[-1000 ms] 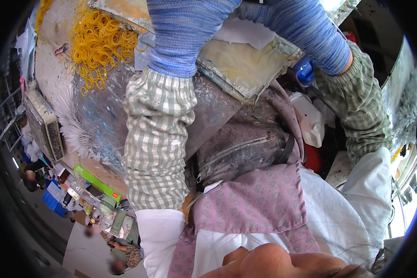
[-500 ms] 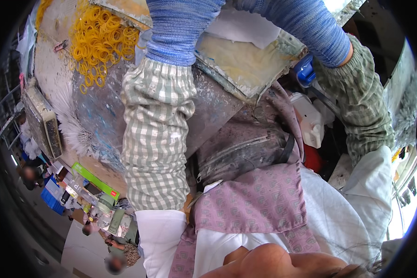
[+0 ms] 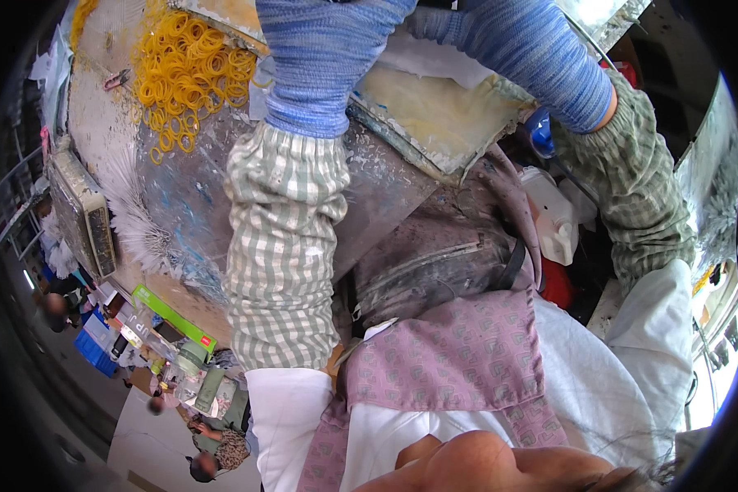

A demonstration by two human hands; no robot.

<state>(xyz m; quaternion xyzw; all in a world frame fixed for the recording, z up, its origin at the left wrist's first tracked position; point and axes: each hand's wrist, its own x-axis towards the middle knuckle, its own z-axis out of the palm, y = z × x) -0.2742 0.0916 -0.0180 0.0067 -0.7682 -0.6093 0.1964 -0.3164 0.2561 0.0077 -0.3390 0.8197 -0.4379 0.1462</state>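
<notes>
My left hand (image 3: 332, 49), in a blue knitted glove, reaches over the bench, and its fingers run out of view at the top edge. From the other side my right hand (image 3: 443, 26), gloved alike, bends inward toward the left one. Its fingers are hidden or cut off, so what either hand grips does not show. Below the hands lies a worn board (image 3: 443, 119) with a smeared yellowish top. A white sheet (image 3: 439, 61) rests on its far part, just under my right hand. Checked sleeve covers wrap both forearms.
A heap of yellow rubber rings (image 3: 193, 66) lies left of my left hand. White bristly fibres (image 3: 135, 217) and a framed block (image 3: 78, 213) are farther left. A white plastic container (image 3: 553, 217) and a blue object (image 3: 539, 131) sit by my right forearm. Other people are at lower left.
My right hand has come slightly lower into view, over the white sheet. The whole scene has shifted a little down and right in the picture; the left arm moved with it.
</notes>
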